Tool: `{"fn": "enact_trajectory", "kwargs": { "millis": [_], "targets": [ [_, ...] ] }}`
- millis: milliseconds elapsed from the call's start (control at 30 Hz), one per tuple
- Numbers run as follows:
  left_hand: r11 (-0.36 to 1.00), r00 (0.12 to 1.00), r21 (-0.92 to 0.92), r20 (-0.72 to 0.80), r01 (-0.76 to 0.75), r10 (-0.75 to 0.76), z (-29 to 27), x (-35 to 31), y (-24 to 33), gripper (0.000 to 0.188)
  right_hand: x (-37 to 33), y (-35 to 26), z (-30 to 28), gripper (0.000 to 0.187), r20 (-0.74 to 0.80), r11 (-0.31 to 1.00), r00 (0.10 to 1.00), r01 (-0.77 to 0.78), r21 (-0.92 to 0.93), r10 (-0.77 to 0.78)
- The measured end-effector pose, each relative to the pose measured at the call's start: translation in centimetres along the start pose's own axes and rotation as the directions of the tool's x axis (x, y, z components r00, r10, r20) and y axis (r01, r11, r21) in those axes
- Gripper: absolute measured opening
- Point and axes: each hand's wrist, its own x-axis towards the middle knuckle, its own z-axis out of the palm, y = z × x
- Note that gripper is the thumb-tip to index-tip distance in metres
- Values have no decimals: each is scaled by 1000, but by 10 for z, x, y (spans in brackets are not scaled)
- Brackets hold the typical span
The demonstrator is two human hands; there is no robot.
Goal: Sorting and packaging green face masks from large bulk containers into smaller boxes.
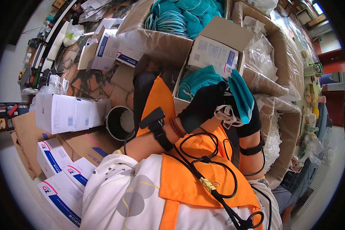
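A small stack of teal face masks [242, 98] stands on edge between my hands, with white ear loops [227, 115] bunched at its lower left. My right hand [250, 124], in a black glove, grips the stack from behind and below; most of its fingers are hidden by the masks. My left hand [203, 106], also black-gloved, is closed at the stack's left edge beside the loops, its fingertips partly hidden. Just beyond it, an open carton [183, 73] holds more teal masks [199, 82] and a white printed box [212, 55].
A large carton [153, 40] full of teal masks stands ahead. Plastic-lined cartons [289, 67] line the right. White boxes [65, 114] and flat cardboard [87, 143] lie left, near a dark bin [113, 119]. Black cables [191, 161] cross my orange apron [222, 180].
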Motion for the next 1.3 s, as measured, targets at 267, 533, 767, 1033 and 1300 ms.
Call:
{"fn": "enact_trajectory", "kwargs": {
  "millis": [267, 533, 767, 1033, 1300],
  "targets": [
    [992, 995, 85, 47, -89, 85, 7, 1, -21, 38, -2, 0, -7, 36, -17, 996, 997, -73, -51, 72],
    [978, 993, 190, 71, 80, -95, 11, 3, -9, 36, 4, 10, -38, 24, 436, 448, 815, 575, -684, -380],
    [1000, 1000, 17, 15, 13, -13, 13, -4, -33, 47, 6, 4, -66, 56, 278, 682, 957, 149, -716, 84],
    [892, 961, 382, -34, -240, 274, 14, -9, -16, 28, -5, 14, -12, 33, -159, 961, 987, -54, -271, 10],
    [867, 912, 351, -78, -353, 403, 10, -1, 5, 26, -4, 22, -31, 29, -132, 958, 991, -64, -281, 27]
  ]
}}
